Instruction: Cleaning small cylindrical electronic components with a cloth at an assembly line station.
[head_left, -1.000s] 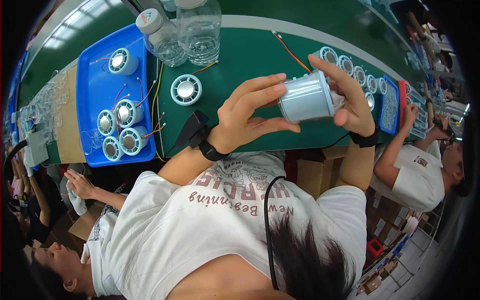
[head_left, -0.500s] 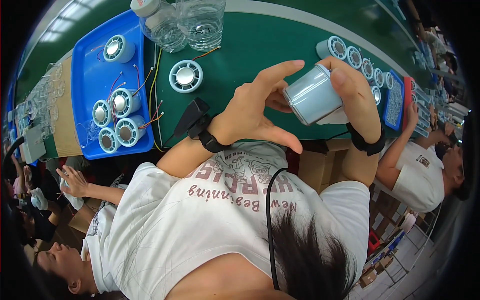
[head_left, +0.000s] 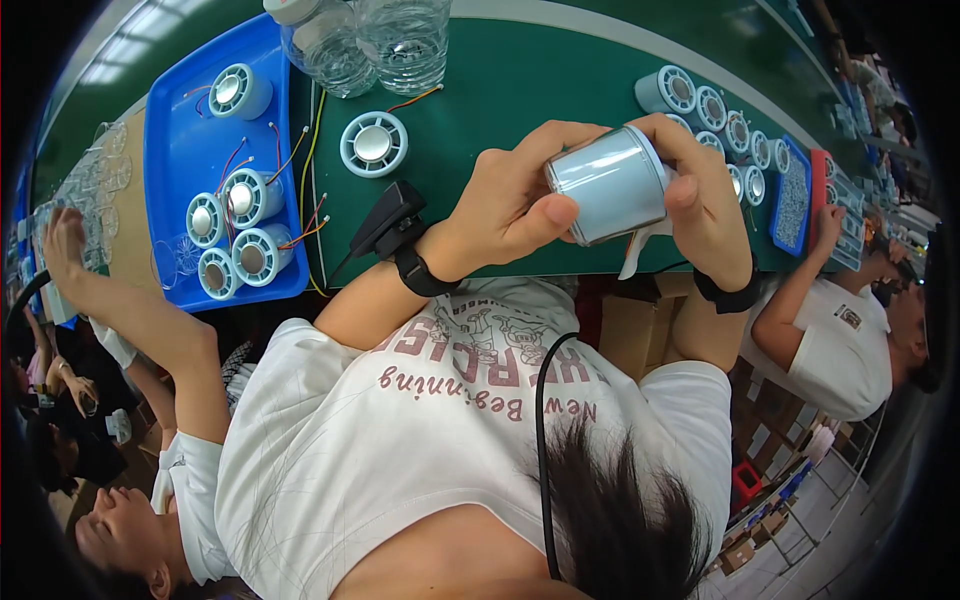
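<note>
At the middle of the head view, above the near edge of the green bench (head_left: 500, 85), a pale blue cup (head_left: 608, 185) lies on its side between both hands. The left hand (head_left: 510, 200) grips its left end, thumb in front; the right hand (head_left: 705, 205) clasps the other end, with a white slip (head_left: 636, 252) hanging beneath. The cup looks light and stiff; its glossy wall would likely be slippery and easily scratched, so the rims seem the surest hold.

On the left, a blue tray (head_left: 175, 140) carries five wired, vented units (head_left: 262, 255) and a clear piece (head_left: 178, 258). Behind the bench's lone unit (head_left: 374, 145) stand two clear jars (head_left: 403, 45); glare and cropping hide whether they hold anything. Rightward, a smaller tray (head_left: 806, 190) holds tiny pale bits, too fine to identify, beside a row of units.
</note>
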